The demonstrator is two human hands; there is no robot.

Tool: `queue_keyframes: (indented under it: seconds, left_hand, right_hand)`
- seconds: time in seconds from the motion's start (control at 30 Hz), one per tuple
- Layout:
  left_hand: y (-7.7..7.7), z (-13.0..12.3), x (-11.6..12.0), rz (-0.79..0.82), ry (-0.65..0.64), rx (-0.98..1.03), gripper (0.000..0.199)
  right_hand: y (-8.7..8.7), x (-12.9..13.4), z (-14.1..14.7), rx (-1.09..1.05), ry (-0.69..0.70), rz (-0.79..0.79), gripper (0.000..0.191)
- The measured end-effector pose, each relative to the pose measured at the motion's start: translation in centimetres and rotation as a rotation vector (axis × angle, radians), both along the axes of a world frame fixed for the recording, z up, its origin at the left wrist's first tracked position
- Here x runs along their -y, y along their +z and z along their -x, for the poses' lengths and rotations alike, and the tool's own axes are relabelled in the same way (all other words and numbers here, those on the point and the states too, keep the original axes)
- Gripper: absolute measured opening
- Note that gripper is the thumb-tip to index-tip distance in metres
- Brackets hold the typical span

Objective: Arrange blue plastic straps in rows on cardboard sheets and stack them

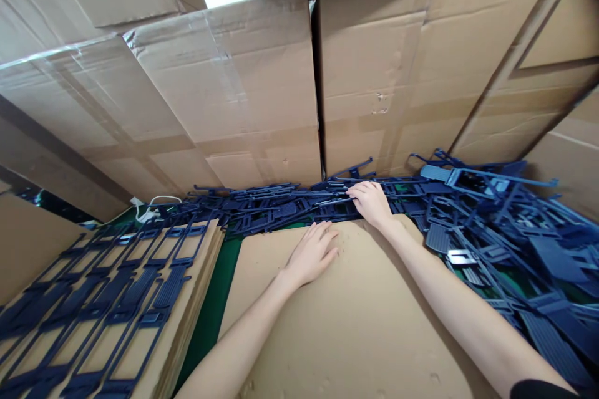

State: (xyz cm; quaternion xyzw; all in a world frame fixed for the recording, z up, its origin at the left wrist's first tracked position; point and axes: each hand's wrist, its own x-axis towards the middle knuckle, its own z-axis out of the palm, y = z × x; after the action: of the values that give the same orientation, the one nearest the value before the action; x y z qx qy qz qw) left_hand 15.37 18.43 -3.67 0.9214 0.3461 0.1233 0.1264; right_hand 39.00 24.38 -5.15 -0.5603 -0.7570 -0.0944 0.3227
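So the left hand (309, 254) was lying palm down on a big cardboard sheet (355, 318), its fingers pretty much spread and relaxed, not clenched on anything. The right hand (369, 202) was up at the sheet's far edge, fingers reaching onto a messy heap of dark blue plastic frames (276, 206). Couldn't tell if those fingers had actually pinched one or were just touching the pile, tbh.

That heap ran along the back behind the sheet and got way thicker down the right side, all tangled together, with some ribbed pads mixed in. Over on the left, more frames (154, 318) were laid side by side in neat rows on a cardboard stack (199, 299). A strip of green worktop (213, 302) showed between stack and sheet. Big taped cartons (229, 93) stood behind everything, and a white cable (148, 212) sat near the back left.
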Motion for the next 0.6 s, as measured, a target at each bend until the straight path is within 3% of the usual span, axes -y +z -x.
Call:
queue_keyframes:
  seconds: [0.17, 0.4, 0.6]
  left_hand:
    - [-0.35, 0.08, -0.11, -0.007, -0.002, 0.007, 0.041]
    - [-0.45, 0.11, -0.18, -0.014, -0.004, 0.006, 0.041]
    - [-0.37, 0.08, -0.19, -0.005, 0.004, 0.014, 0.041]
  right_hand:
    - [0.0, 0.01, 0.08, -0.006, -0.026, 0.018, 0.032]
    - [-0.84, -0.07, 0.41, -0.036, -0.179, -0.002, 0.029]
    - [-0.06, 0.18, 0.76, -0.045, -0.176, -0.055, 0.024]
